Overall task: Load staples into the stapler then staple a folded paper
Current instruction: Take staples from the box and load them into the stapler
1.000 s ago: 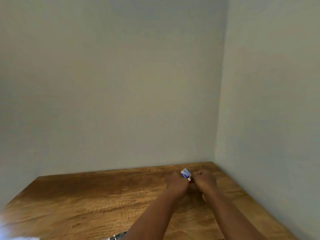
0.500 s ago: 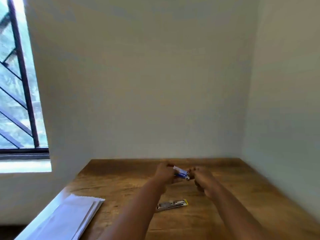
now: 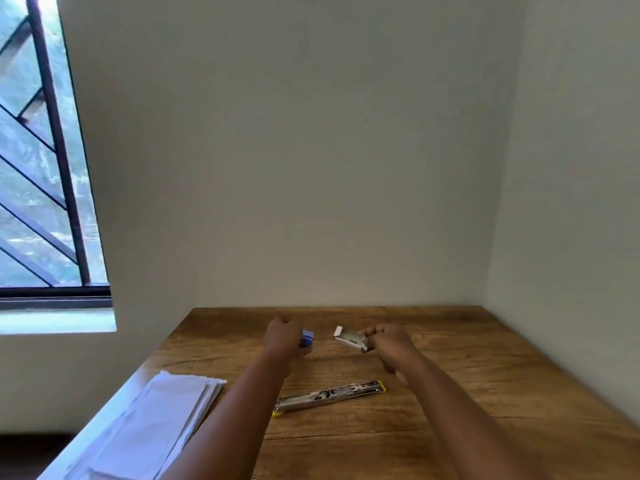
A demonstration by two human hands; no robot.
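Left hand (image 3: 282, 337) grips blue sleeve (image 3: 307, 338); right hand (image 3: 389, 344) pinches white tray (image 3: 350, 338); stapler (image 3: 330, 397) lies mid-bench (image 3: 450, 393), edges clear.

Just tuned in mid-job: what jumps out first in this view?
Two hands raised over the brown wooden table: the left hand grips a small blue box sleeve, the right hand a white inner tray, pulled apart. Nearer the person lies an opened silver stapler with yellow ends; folded white paper sits at the left edge.
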